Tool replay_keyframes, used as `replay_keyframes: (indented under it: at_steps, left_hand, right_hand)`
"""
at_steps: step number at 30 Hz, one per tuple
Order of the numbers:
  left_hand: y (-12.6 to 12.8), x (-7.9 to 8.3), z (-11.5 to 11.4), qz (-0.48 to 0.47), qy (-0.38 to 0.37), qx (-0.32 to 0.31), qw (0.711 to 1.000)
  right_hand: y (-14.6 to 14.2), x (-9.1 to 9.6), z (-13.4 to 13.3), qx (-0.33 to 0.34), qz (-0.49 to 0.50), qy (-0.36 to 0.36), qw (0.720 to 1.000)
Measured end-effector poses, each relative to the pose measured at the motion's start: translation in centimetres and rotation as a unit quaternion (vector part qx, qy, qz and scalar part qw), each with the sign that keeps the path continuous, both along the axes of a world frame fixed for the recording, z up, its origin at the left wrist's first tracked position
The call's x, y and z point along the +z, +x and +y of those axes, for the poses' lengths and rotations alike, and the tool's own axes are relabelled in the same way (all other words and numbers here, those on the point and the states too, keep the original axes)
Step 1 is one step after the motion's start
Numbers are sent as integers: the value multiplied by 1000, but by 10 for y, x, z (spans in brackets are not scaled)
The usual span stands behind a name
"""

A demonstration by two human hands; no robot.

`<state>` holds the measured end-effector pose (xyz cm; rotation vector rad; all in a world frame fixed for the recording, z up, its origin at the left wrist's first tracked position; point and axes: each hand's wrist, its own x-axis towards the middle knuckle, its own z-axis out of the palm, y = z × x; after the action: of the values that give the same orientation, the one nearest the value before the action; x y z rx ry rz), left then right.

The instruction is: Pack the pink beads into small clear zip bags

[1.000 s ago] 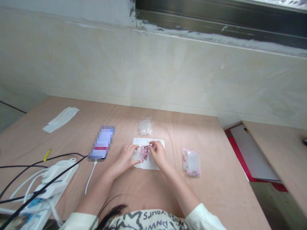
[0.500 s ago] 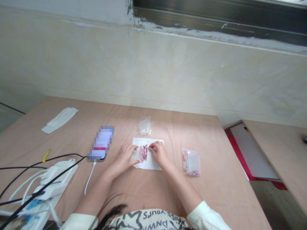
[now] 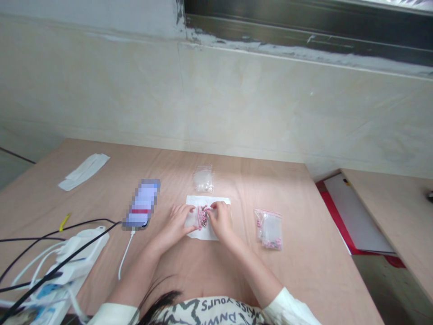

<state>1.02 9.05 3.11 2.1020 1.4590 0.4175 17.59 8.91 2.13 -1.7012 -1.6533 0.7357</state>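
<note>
A white sheet of paper (image 3: 213,232) lies on the table under both hands. On it is a small heap of pink and dark beads (image 3: 203,216). My left hand (image 3: 177,223) grips a small clear zip bag (image 3: 191,219), thumb at its near edge and fingers at its far edge. The bag's pink-lined mouth faces the beads. From the right, my right hand (image 3: 221,221) touches the heap with bent, pinched fingertips. Whatever lies between those fingertips is too small to make out.
Clear bags (image 3: 203,179) lie beyond the paper, and bags with pink beads (image 3: 269,229) to its right. Leftward are a phone (image 3: 142,203) on a white cable, a power strip (image 3: 79,253) with several cords, and a folded white sheet (image 3: 84,171). A wall closes the far side.
My right hand has shifted slightly left and nearer, its fingertips now over the beads' right side. My left hand and the zip bag stay in place.
</note>
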Motion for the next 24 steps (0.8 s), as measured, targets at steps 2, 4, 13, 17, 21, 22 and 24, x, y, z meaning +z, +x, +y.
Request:
replay_keyframes:
  at_steps: [2,4,13,17,21,22,24]
  left_hand:
    - [-2,0,-1,3,0,-3,1000]
    - [-5,-1,-1,6,-2,-4,1000]
    - [0,-6,-1,9,6,0,1000]
    - [-3,-6,0,11,10,-3,1000]
    - [-7,-8,0,10,15,-2,1000]
    - [-8,-8,0,10,15,-1,1000]
    - [-8,-8,0,10,14,-2,1000]
  right_hand:
    - [1,-4,1,-4,-31,-11,999]
    - [2,-7,2,12,-47,-15,999]
    - [-5,6,-1,63,53,1,997]
    - [-3,-1,3,11,19,-7,1000]
    - [0,-10,8,22,-14,-15,1000]
    - [1,-10,9,27,-17,-17,999]
    - [1,-9,9,31,-22,-21,999]
